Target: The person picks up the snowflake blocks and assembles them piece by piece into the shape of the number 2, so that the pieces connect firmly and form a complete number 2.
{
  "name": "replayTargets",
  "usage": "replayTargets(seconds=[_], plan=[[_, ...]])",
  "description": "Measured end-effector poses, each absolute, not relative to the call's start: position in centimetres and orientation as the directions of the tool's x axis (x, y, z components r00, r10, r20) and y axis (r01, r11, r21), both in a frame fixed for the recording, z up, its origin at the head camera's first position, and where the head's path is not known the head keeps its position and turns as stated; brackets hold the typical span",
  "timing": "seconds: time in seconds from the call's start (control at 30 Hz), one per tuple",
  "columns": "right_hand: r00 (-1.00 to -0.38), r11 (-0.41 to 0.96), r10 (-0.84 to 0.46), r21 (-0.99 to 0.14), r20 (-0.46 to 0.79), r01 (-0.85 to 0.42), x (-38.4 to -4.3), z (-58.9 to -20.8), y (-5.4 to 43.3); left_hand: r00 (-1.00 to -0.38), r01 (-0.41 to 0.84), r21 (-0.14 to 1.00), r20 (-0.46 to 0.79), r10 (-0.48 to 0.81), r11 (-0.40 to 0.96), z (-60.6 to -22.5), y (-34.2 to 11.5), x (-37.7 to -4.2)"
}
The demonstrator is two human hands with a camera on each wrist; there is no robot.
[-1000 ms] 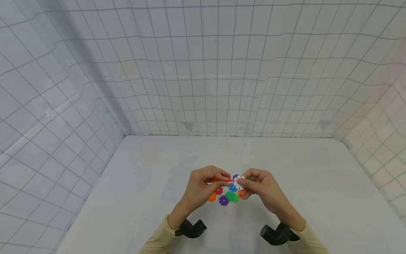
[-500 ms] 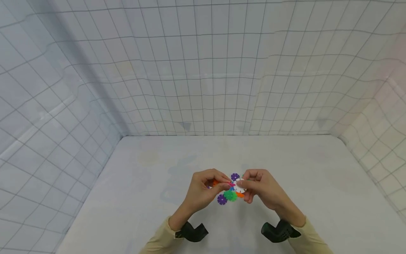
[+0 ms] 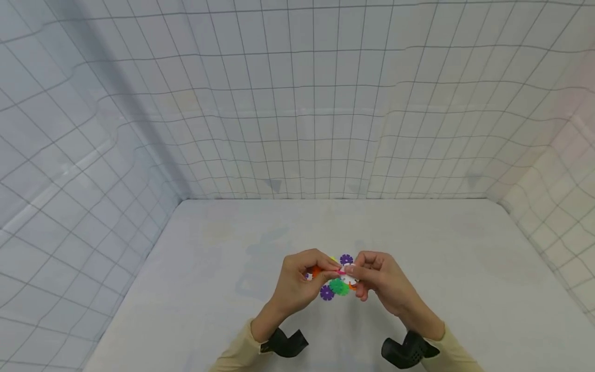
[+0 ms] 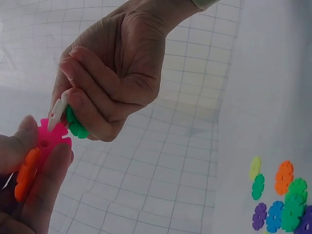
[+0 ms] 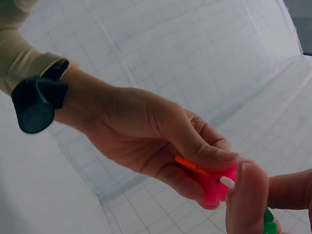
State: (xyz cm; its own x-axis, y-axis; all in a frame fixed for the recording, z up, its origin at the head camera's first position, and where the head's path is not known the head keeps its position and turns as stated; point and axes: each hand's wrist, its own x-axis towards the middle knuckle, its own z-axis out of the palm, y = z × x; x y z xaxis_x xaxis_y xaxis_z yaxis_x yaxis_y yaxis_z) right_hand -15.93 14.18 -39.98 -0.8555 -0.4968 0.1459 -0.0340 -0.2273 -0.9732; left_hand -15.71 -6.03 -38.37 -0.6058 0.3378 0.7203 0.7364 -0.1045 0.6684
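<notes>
My left hand (image 3: 301, 281) pinches a pink snowflake building disc (image 4: 51, 137) between thumb and fingers. An orange disc (image 4: 26, 176) stands crosswise in the pink one, inside the same hand. Opposite it, my right hand (image 3: 385, 283) pinches a white disc (image 4: 57, 112) by its rim. Beside the white disc a green disc (image 4: 75, 122) shows under the right hand's curled fingers. The white disc's edge meets the pink disc's notched rim, nearly at right angles. Fingertips of both hands hide parts of these discs.
Loose discs lie on the white table (image 3: 223, 289) beneath and beyond the hands, among them a purple disc (image 3: 327, 293), a light green disc (image 3: 343, 288) and another purple disc (image 3: 346, 259). Grid-patterned white sheeting (image 3: 297, 113) walls the table's back and sides.
The hands have come closer together, and the white disc has moved left onto the pink disc's edge. Both hands keep their pinch.
</notes>
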Motion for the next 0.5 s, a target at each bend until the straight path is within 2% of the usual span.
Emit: replayTargets(seconds=[0.13,0.23,0.37,0.5], plan=[[-0.903,-0.096,-0.414,-0.992,0.113,-0.079,-16.2,-39.7,14.2,-0.647,0.699,0.709,0.682,0.339,-0.092,-38.7,-6.3,-16.0],[-0.924,-0.019,-0.345,-0.985,0.165,-0.169,-16.3,-39.6,14.6,-0.723,0.616,0.782,0.610,0.325,-0.097,-39.3,-6.6,-16.3],[-0.887,0.003,-0.321,-0.937,0.331,-0.350,-16.3,-39.5,15.2,-0.835,0.472,0.877,0.479,0.271,-0.094,-40.1,-7.2,-16.8],[-0.842,-0.033,-0.341,-0.900,0.418,-0.434,-16.2,-39.4,15.1,-0.871,0.423,0.903,0.427,0.243,-0.069,-40.2,-7.5,-17.0]])
